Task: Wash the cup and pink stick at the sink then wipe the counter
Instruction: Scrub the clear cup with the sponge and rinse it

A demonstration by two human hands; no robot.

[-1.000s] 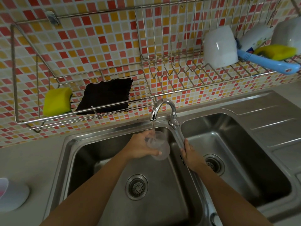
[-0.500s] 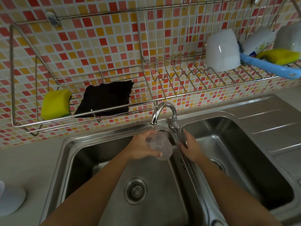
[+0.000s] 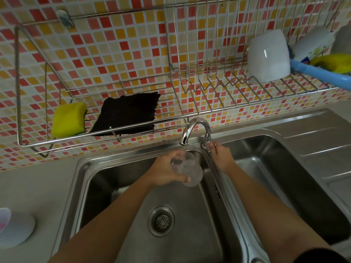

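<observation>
Over the left basin of the steel sink (image 3: 81, 168), the left grip (image 3: 167, 171), a bare hand, is grasping the cup (image 3: 191, 173). The cup is clear, and the fingers are curled round its side with the thumb near the bottom edge. It is tilted, with its mouth turned up toward the spout of the tap (image 3: 195, 126), and a thin stream of water falls from the spout into it. The cup is held above the basin floor, well apart from the drain (image 3: 161, 221).

The right grip (image 3: 221, 157) lies over the divider between the two basins. Its fingers reach the small handle (image 3: 206, 144) at the foot of the tap. This part is blurred, so I cannot tell if they pinch the handle or only touch it.

On the tiled wall behind the sink hangs a wire rack (image 3: 17, 82). In its left part a yellow sponge (image 3: 68, 119) lies just beside a black cloth (image 3: 127, 114). In its right part a white mug (image 3: 267, 56) stands upside down, and near it are a blue brush handle (image 3: 319, 73) and a second yellow sponge (image 3: 334, 62).

On the surface (image 3: 47, 177) at the left of the sink, at the border of the view, sits a white rounded thing (image 3: 19, 230) with something pale pink (image 3: 2, 221) against it. I cannot tell if this is the pink stick.
</observation>
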